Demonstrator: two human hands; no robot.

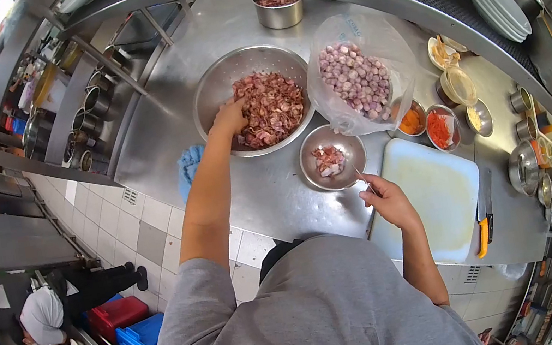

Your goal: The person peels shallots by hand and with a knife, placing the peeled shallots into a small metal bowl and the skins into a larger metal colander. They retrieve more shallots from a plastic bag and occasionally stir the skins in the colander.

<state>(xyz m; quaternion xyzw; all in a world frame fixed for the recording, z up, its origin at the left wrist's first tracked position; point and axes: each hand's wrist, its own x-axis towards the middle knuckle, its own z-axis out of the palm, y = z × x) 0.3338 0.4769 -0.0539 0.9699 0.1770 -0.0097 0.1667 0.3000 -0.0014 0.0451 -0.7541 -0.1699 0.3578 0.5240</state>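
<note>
My left hand (231, 117) reaches into a large steel colander (208, 75). Its fingertips are hidden at a heap of reddish-brown, thin-looking pieces (273, 105). Pinched between the fingers of my right hand (391, 204) is a thin metal tool (361, 174), its tip at the rim of a small steel bowl (312, 174). Reddish and whitish pieces (328, 160) lie in that bowl. Behind it, a clear plastic bag (396, 47) stands open, full of small purple-white shallots (355, 78).
A white cutting board (430, 199) lies at my right, beside an orange-handled knife (484, 230). Bowls of orange (412, 121) and red chopped food (439, 129) stand behind it. A blue cloth (190, 167) sits left of the colander. Another person (44, 314) is at far left.
</note>
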